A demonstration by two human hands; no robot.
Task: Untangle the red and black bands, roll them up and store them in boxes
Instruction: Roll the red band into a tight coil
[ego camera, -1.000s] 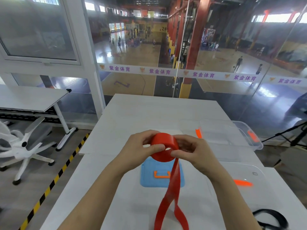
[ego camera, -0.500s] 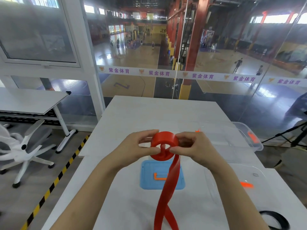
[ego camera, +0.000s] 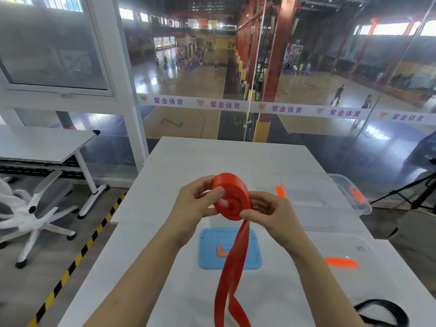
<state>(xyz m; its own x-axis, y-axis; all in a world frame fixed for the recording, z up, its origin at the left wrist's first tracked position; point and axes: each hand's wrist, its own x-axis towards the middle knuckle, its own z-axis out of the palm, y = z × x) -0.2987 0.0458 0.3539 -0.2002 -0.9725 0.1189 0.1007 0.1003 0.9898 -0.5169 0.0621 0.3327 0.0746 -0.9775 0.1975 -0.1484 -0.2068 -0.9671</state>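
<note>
From the head camera, both hands are raised above a white table (ego camera: 188,161) and share one red band (ego camera: 232,197), most of it wound into a thick roll held on edge. The left hand (ego camera: 193,206) grips the roll's left side, thumb pressed on the near flat face and fingers curled behind. The right hand (ego camera: 266,212) grips the lower right of the roll, its thumb and forefinger pinching where the loose tail leaves the coil. That tail hangs down toward the near edge of the picture as a doubled strip, passing in front of a blue lid (ego camera: 207,249) that lies flat on the table and carries an orange clip.

To the right and a little farther off stands a clear box (ego camera: 349,199) with orange latches, open at the top. Nearer, also on the right, lies a clear lid (ego camera: 368,270) with an orange handle on it. At the near right corner a black band (ego camera: 387,313) lies loose on the table, partly cut off by the frame.

Left of the table are a white chair (ego camera: 35,208) and a second desk (ego camera: 42,145). A glass wall beyond the far edge overlooks an indoor sports hall.
</note>
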